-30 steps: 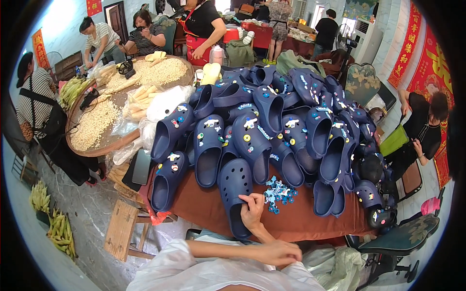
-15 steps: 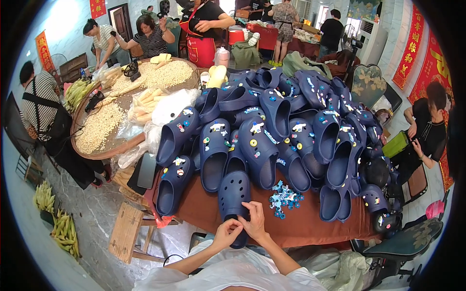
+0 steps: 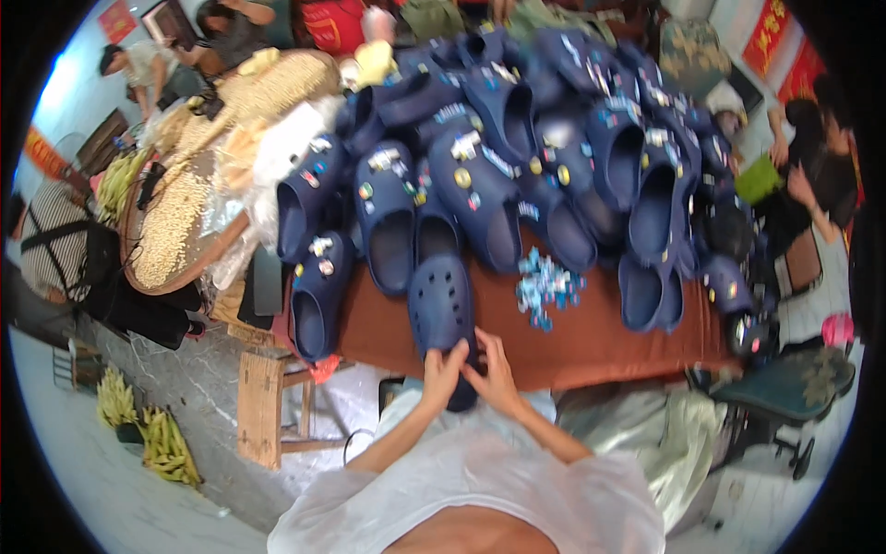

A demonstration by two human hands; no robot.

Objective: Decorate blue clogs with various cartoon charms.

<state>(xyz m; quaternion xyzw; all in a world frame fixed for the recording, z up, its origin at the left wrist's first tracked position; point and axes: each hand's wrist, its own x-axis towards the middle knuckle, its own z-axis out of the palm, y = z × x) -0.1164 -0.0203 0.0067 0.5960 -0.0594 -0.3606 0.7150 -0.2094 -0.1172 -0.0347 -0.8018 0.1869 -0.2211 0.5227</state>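
Note:
A navy-blue clog lies at the table's front edge, toe pointing away from me; its upper has bare round holes and no charms on it. My left hand is closed at the left side of its opening, fingertips on the rim. My right hand grips its right side, with the fingers along the upper and the thumb toward the opening. The two hands nearly meet over the heel part. Anything small between the fingertips is too blurred to make out. A loose pile of blue and white shoe charms sits to the right on the brown tablecloth.
A large heap of navy clogs with charms covers the table beyond. At left stand a round tray of kernels, a dark phone and a wooden stool. A green-backed chair is at right. Several people are around the room.
The view has tilted down, so the scene sits higher. My right hand has lowered from the clog's upper to its side. My left hand has shifted to the opening's left rim.

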